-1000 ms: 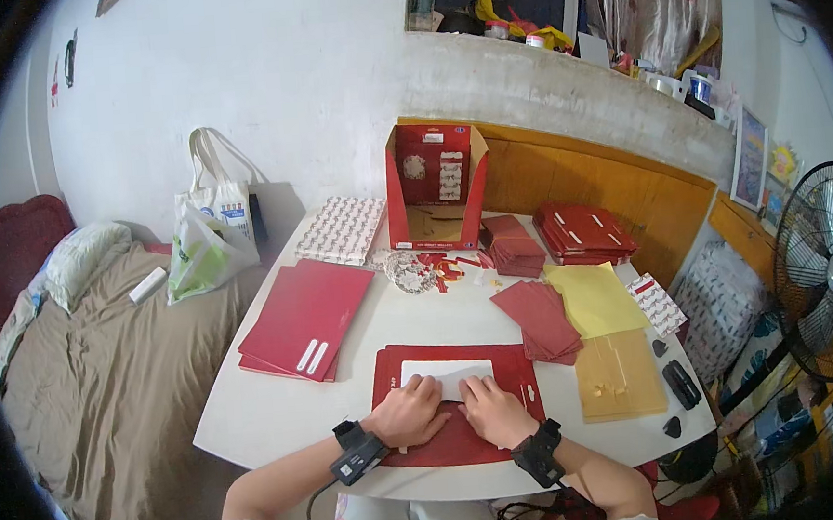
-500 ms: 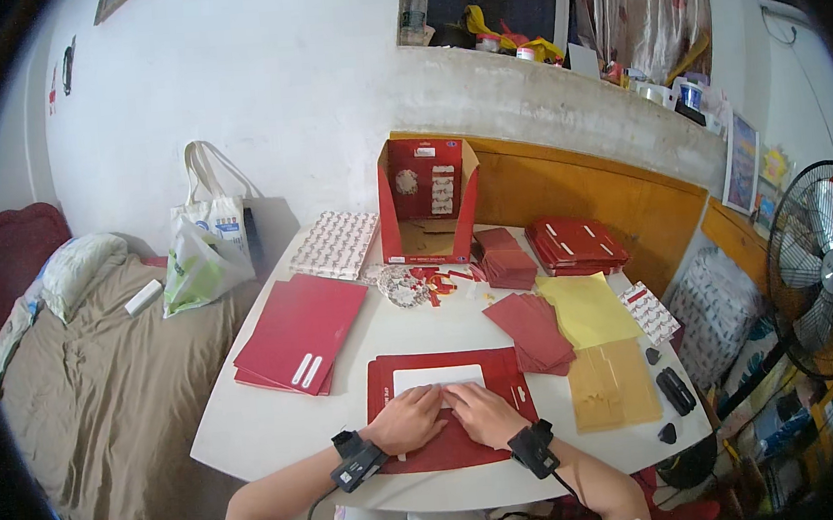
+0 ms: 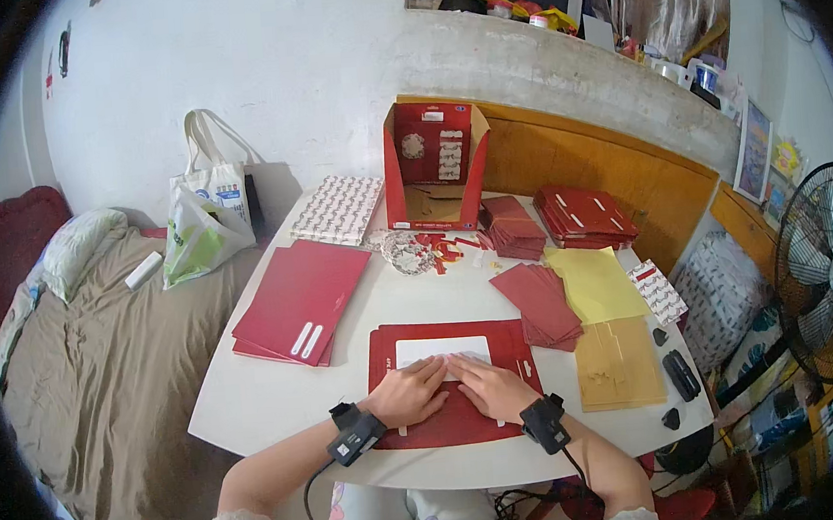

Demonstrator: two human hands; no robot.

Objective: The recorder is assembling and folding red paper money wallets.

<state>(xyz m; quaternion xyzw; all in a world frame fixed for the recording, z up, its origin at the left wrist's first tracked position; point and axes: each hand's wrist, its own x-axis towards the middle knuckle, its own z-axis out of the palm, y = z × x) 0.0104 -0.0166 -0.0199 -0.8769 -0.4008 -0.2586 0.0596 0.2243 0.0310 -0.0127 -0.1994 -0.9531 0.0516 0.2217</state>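
both hands, the left hand (image 3: 408,394) and right hand (image 3: 488,388), lie flat with fingertips meeting, pressing on a red card sheet (image 3: 452,381) at the near edge of the white table (image 3: 253,407). its white panel (image 3: 442,350) sits just beyond the fingers. farther off stand a stack of red folders (image 3: 296,300) and an open red box (image 3: 432,167).

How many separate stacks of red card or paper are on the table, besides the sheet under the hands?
4: flat red folders at the left, a fanned dark red pile right of centre, and two stacks at the back by the open red box. More may be hidden.
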